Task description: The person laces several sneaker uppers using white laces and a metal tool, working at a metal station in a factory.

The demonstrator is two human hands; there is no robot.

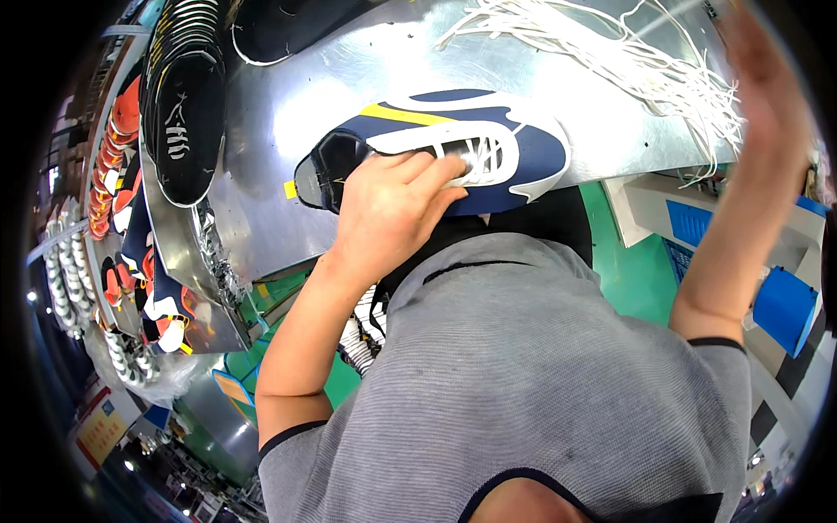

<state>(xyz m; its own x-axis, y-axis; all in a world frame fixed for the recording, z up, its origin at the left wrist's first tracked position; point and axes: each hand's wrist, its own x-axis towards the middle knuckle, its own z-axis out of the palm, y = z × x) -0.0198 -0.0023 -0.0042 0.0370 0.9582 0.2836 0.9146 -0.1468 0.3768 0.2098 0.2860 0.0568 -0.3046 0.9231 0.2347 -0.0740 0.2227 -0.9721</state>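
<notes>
A navy shoe upper (542, 150) with white trim and a yellow stripe lies on the metal table in front of me, its toe pointing right. White lace (485, 155) crosses its opening. My left hand (390, 202) is closed on the upper, thumb and fingers at the lacing; the fingertips partly cover the lace. Up at the far right, my right hand (760, 74) is raised off the table and smeared by motion, so its fingers cannot be read. Close to it, a thin white strand (667, 19) runs toward the top edge; whether the hand holds it, I cannot tell.
Loose white laces (602, 52) lie heaped at the back right of the metal table (288, 227). Nested black shoe uppers (185, 131) stand at the left, with another dark piece (288, 26) at the back. Orange and navy uppers (113, 166) fill a rack beyond the left edge.
</notes>
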